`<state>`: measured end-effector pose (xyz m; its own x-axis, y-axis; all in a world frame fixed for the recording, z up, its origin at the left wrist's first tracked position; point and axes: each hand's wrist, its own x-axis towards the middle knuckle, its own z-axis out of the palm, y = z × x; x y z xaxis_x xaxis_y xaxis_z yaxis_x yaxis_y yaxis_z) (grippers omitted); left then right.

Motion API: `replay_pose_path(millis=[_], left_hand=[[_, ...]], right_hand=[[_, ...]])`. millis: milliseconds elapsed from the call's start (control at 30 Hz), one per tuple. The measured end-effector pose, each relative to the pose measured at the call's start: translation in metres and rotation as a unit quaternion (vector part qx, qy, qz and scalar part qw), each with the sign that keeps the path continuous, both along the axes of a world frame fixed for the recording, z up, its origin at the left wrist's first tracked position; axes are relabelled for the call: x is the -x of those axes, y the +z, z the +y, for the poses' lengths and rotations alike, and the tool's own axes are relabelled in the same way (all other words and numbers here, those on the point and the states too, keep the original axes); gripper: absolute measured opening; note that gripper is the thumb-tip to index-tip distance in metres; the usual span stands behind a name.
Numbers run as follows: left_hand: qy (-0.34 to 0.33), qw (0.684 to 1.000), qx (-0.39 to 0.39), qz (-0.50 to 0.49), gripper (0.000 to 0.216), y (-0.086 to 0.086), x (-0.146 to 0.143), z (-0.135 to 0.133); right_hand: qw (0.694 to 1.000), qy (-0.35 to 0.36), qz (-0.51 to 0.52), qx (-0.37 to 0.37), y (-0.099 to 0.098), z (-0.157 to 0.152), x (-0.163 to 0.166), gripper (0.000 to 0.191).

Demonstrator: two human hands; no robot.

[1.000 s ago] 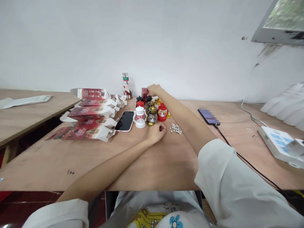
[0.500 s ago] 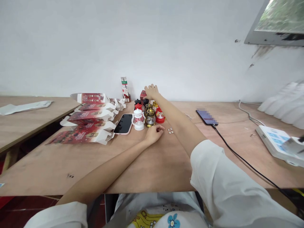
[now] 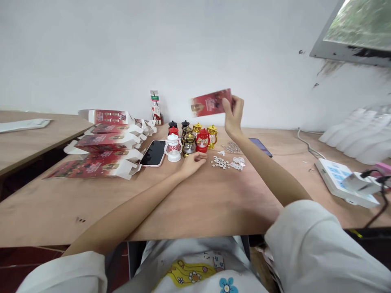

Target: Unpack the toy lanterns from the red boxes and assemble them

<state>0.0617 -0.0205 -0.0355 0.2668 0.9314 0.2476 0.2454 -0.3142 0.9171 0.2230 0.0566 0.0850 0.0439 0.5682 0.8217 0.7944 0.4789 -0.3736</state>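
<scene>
Raised above the back of the table, my right hand (image 3: 234,118) grips the right end of a red printed box (image 3: 210,102), which is tilted and slightly blurred. Resting on the tabletop, my left hand (image 3: 193,163) is empty, its fingers loosely stretched beside the mini lanterns. Closest to it are a red lantern (image 3: 202,141), a bronze lantern (image 3: 189,145) and a white lantern (image 3: 174,148). Gold lanterns (image 3: 211,137) and black ones (image 3: 185,124) stand behind. Small round button batteries or discs (image 3: 220,162) lie right of my left hand, next to white plastic pieces (image 3: 237,163).
Several opened red cartons (image 3: 104,142) lie at left. A pink-edged phone (image 3: 153,153) is beside the lanterns. A small bottle-like pack (image 3: 156,109) leans near the wall. Metal rings (image 3: 232,147), another phone (image 3: 259,146) and a power strip (image 3: 342,183) are at right.
My right hand has lifted the red box from behind the lanterns, up and to the right. The small parts its arm covered now show. My left hand stays beside the lanterns.
</scene>
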Motion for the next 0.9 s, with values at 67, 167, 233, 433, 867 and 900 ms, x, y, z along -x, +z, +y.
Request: replay_pose_path(millis=[67, 167, 233, 433, 867, 900], left_hand=[[-0.053, 0.994, 0.017, -0.093, 0.036, 0.002, 0.001, -0.005], [-0.107, 0.974, 0.058, -0.191, 0.060, 0.002, 0.005, -0.017], [-0.089, 0.963, 0.088, -0.239, 0.061, 0.000, 0.008, -0.026], [-0.022, 0.927, 0.144, -0.347, 0.045, 0.001, 0.013, -0.041], [-0.023, 0.896, 0.202, -0.394, 0.027, 0.008, 0.018, -0.034], [-0.024, 0.897, 0.203, -0.393, 0.026, 0.008, 0.018, -0.034]], right_hand=[[0.991, 0.069, 0.110, 0.022, -0.028, -0.037, -0.014, 0.057], [0.958, 0.145, 0.237, 0.072, -0.072, -0.086, -0.015, 0.050], [0.941, 0.196, 0.254, 0.103, -0.096, -0.109, -0.005, 0.048], [0.916, 0.295, 0.225, 0.156, -0.123, -0.130, 0.020, 0.043], [0.894, 0.337, 0.178, 0.237, -0.125, -0.114, -0.001, 0.040], [0.888, 0.341, 0.187, 0.244, -0.126, -0.112, -0.002, 0.041]])
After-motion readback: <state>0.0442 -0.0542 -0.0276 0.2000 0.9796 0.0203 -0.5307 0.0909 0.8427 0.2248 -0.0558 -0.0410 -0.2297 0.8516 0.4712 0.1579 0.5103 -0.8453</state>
